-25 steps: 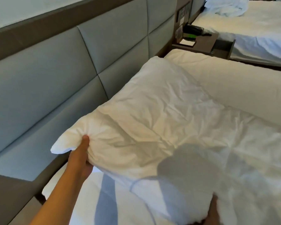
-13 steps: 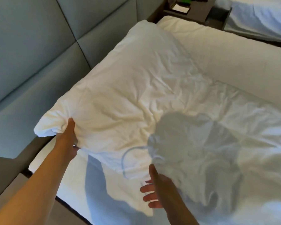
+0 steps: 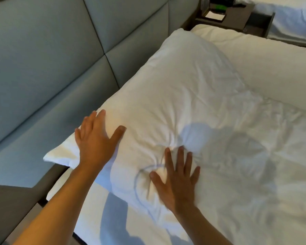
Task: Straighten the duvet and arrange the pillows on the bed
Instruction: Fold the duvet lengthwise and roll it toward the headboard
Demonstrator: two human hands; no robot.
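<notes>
Released the pinch on the pillow (image 3: pixel 175 96) corner; left hand (image 3: pixel 95 140) and right hand (image 3: pixel 177 175) pressed flat, fingers (image 3: pixel 179 156) apart, near the bed (image 3: pixel 272 71) head edge. Pillow placed, likely smoothing.

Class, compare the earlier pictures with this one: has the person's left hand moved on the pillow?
Yes. The left hand let go of the pillow corner nearest the padded headboard and now lies flat on top, further in from that corner.

Pillow (image 3: pixel 175 96) lies on the bed (image 3: pixel 272 68), headboard (image 3: pixel 51 68) left, nightstand (image 3: pixel 237 16) behind.
</notes>
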